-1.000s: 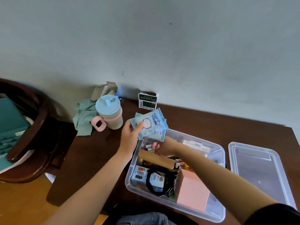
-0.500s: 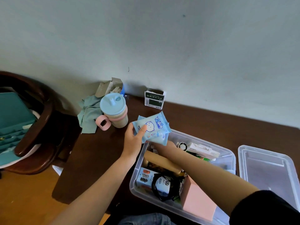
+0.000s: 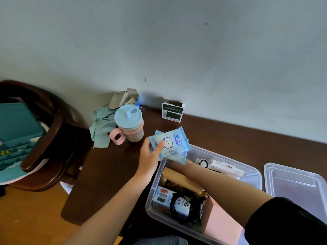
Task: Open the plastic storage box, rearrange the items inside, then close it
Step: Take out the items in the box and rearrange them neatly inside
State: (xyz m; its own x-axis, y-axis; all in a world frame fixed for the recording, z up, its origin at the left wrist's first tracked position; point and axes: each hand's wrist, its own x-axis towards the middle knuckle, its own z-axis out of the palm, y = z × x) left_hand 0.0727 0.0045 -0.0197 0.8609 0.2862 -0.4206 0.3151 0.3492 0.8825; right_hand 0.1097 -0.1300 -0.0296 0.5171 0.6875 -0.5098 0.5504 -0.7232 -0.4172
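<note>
Pinched in the left hand (image 3: 150, 154), two blue wipe packs (image 3: 170, 145) hung just above the far-left corner of the open storage box (image 3: 254, 174). Behind them the right hand reached into that corner, its grip hidden. The lid (image 3: 297, 188) lay just beside the box's right.

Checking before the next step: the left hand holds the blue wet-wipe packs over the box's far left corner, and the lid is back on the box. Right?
Not quite. The head view shows the lid off, lying on the table right of the open box. The left hand does hold the wet-wipe packs over that corner.
</note>
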